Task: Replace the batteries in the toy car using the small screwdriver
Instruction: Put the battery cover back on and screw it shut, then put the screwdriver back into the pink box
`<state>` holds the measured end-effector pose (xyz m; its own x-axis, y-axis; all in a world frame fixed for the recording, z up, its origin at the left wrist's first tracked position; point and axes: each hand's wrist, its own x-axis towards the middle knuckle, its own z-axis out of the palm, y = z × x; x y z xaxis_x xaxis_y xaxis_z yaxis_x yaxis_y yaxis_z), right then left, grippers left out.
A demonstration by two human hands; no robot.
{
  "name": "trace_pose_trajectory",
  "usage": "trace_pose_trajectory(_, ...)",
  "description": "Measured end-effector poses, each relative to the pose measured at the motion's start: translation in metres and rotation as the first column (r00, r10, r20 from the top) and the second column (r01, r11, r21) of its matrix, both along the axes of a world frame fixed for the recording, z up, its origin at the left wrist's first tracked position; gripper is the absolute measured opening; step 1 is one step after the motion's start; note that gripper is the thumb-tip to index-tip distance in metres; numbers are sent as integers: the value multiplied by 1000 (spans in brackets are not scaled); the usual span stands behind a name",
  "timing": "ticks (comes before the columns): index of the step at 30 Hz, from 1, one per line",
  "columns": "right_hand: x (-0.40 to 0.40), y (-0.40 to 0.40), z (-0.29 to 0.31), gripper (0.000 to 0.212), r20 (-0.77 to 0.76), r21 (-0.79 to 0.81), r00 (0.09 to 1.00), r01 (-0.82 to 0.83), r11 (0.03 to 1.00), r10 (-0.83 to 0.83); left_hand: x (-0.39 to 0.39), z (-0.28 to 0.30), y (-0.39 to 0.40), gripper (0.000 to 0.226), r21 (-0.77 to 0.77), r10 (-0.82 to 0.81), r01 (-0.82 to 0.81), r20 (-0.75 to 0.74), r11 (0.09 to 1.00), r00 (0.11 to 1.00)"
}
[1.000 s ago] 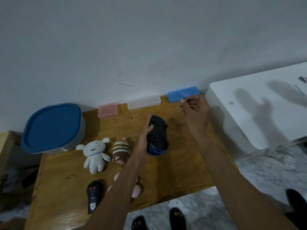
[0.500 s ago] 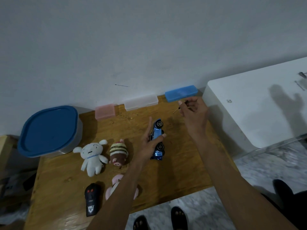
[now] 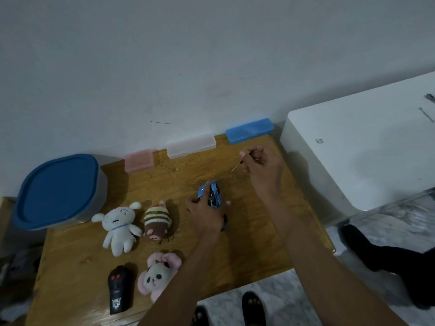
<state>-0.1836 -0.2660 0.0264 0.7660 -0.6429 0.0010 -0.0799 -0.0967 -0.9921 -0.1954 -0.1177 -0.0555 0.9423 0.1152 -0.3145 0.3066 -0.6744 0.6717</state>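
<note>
The left hand has its grip wrapped around the blue toy car, holding it low over the middle of the wooden worktop, tipped so part of its dark underside shows. The right hand is further back and to the right, pinching the small screwdriver between fingertips, its thin shaft pointing down and left, well apart from the car.

The danger, as I see it, is the tip: it is fine, the light is dim, and it could skate off a tiny screw head and chew it, or jab the fingers curled around the body. I cannot make out the battery cover or its screw from here. Any loosened screw could roll off among the plush toys to the left or drop over the near edge onto the floor.
</note>
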Motion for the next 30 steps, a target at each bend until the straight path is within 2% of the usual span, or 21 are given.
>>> trace_pose_trajectory(3, -2, -2, -8, 15, -23, -11, 999, -44, 999, 44, -1, -12, -8, 86, 145, 34, -30, -28, 989, 999)
trace_pose_trajectory(7, -3, -6, -16, 19, -57, 20, 994, -94, 995, 95, 0, -17, -19, 87, 294, 14, -3, -35, 956, 999)
trace_pose_trajectory(10, -3, -11, -18, 20, -61, 50, 993, -98, 994, 101, -1, -18, -26, 92, 356, 25, -6, -47, 935, 999)
trace_pose_trajectory(13, -4, -14, -16, 20, -67, 74, 992, -100, 992, 105, 0, -16, -27, 99, 343, 29, -7, -60, 939, 998)
trace_pose_trajectory(18, 4, -11, -6, 13, -81, 57, 987, -134, 989, 139, 1, -16, -13, 113, 217, -16, 18, -10, 976, 1000)
trace_pose_trajectory(21, 20, 1, -1, 10, -92, 31, 980, -174, 984, 176, 7, 8, 2, 102, 190, -42, 23, 95, 981, 995)
trace_pose_trajectory(24, 44, 20, -1, 16, -94, -17, 966, -243, 970, 241, 28, 26, 29, 93, 184, -25, -17, 226, 983, 974)
trace_pose_trajectory(28, 78, 59, 1, 20, -116, -153, 930, -363, 919, 348, 71, 43, 83, 87, 93, 66, -101, 324, 991, 944)
trace_pose_trajectory(30, 94, 86, 2, 19, -133, -231, 912, -409, 883, 388, 94, 46, 116, 85, 79, 95, -127, 324, 989, 941)
